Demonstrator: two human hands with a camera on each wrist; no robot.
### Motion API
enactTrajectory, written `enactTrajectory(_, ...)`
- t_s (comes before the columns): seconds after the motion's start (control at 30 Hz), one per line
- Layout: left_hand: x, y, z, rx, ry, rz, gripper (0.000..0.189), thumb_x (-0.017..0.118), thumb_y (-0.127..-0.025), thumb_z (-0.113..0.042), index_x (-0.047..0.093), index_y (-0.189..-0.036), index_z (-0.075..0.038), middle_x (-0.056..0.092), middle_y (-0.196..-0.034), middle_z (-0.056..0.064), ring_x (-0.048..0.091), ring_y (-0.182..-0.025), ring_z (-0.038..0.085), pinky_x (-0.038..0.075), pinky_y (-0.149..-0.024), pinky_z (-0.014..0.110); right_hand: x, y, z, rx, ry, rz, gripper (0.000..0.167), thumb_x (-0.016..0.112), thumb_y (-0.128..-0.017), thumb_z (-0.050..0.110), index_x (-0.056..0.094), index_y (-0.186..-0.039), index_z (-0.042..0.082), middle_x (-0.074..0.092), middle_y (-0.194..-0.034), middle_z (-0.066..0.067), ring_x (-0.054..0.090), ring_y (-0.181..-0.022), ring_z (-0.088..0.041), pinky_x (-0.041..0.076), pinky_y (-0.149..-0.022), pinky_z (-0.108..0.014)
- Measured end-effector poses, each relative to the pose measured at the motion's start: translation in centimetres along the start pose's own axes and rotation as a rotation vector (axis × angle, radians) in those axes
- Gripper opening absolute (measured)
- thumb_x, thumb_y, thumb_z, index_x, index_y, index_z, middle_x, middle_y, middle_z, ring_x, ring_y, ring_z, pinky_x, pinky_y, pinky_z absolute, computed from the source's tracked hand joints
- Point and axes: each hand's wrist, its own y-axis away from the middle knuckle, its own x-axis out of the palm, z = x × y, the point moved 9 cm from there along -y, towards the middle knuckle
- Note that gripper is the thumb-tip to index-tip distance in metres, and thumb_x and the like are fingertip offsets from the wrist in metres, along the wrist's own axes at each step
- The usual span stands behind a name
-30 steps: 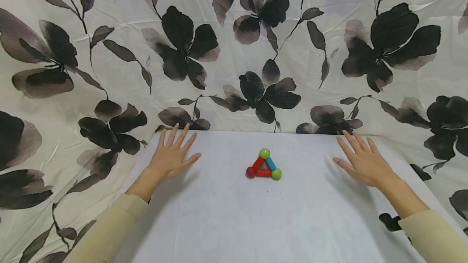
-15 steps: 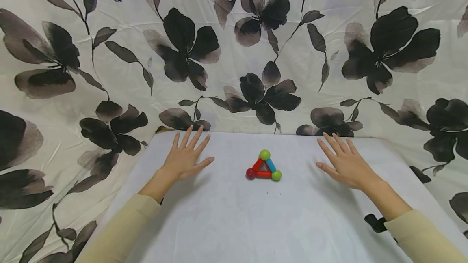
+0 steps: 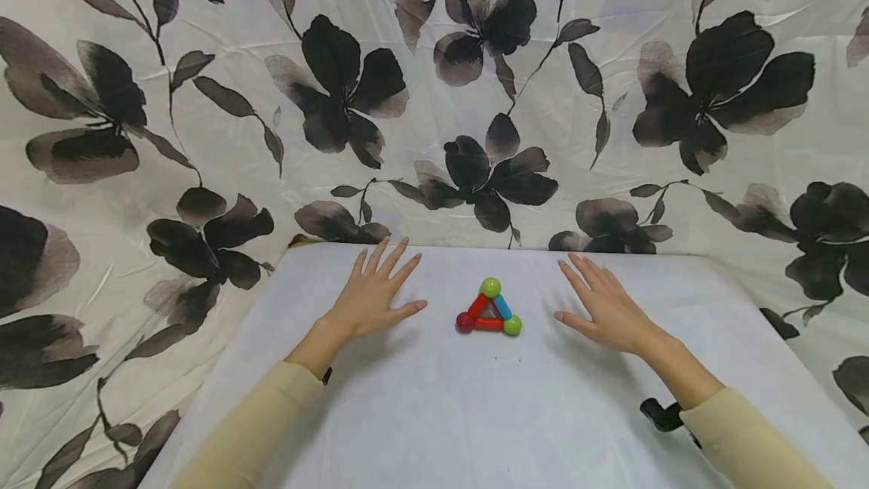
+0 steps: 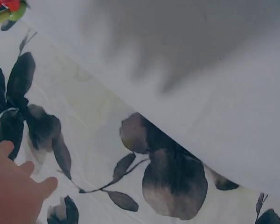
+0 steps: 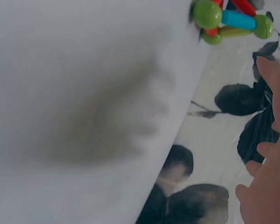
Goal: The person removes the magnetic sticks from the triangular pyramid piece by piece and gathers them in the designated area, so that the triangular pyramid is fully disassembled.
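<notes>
On the white table stands a small construction of coloured rods and balls (image 3: 489, 323). From above it forms a triangle with red and blue rods, two green balls (image 3: 512, 324) and one dark red ball (image 3: 465, 322). A blue rod (image 5: 239, 19) and a yellow-green rod below it show in the right wrist view. My left hand (image 3: 370, 300) hovers to its left, fingers spread and holding nothing. To its right is my right hand (image 3: 611, 309), fingers straight, also holding nothing. Both hands are apart from the construction and cast shadows on the table.
The white table (image 3: 434, 413) ends at a back edge against a floral cloth (image 3: 407, 112) that hangs behind it. A black wrist strap piece (image 3: 660, 415) sticks out by the right sleeve (image 3: 740, 436).
Both hands have moved inward, the left hand to the right and the right hand to the left, closer to the construction. The construction has stayed in place.
</notes>
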Motion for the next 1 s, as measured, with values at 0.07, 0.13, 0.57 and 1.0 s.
enactTrajectory(0.07, -0.2, -0.3, -0.8, 0.027, 0.041, -0.036, 0.084, 0.051, -0.095, -0.071, 0.031, -0.162, -0.023, 0.016, -0.171, 0.006, 0.011, -0.156, 0.038, 0.018, -0.119, 0.065, 0.4, -0.3, 0.4, 0.01, -0.071, -0.01, 0.089, 0.071, -0.096, 0.041, 0.023, -0.161, 0.004, 0.02, -0.166, -0.022, 0.021, -0.151, -0.047, 0.018, -0.117, -0.067)
enactTrajectory(0.13, -0.2, -0.6, -1.5, 0.043, 0.1, -0.064, 0.083, 0.056, -0.094, -0.068, 0.036, -0.16, -0.021, 0.025, -0.168, 0.007, 0.021, -0.153, 0.038, 0.024, -0.117, 0.063, 1.0, -0.7, 0.6, 0.038, -0.156, -0.01, 0.088, 0.074, -0.094, 0.035, 0.025, -0.16, 0.004, 0.024, -0.165, -0.022, 0.024, -0.149, -0.046, 0.022, -0.116, -0.066)
enactTrajectory(0.57, 1.4, -3.9, -5.7, 0.041, 0.56, -0.066, 0.063, 0.071, -0.096, -0.043, 0.052, -0.147, -0.009, 0.059, -0.139, 0.005, 0.059, -0.125, 0.026, 0.048, -0.105, 0.044, 3.9, -2.9, 2.8, 0.074, -0.505, -0.059, 0.067, 0.078, -0.091, 0.019, 0.048, -0.146, -0.004, 0.059, -0.133, -0.023, 0.06, -0.116, -0.035, 0.05, -0.097, -0.053)
enactTrajectory(1.0, 2.8, -6.9, -8.7, 0.085, 0.736, -0.049, 0.033, 0.07, -0.099, -0.024, 0.068, -0.122, 0.0, 0.069, -0.102, 0.007, 0.063, -0.091, 0.018, 0.056, -0.085, 0.033, 5.5, -4.9, 4.0, 0.111, -0.547, -0.065, 0.032, 0.077, -0.091, 0.015, 0.071, -0.116, -0.004, 0.072, -0.103, -0.013, 0.063, -0.086, -0.019, 0.053, -0.077, -0.031)
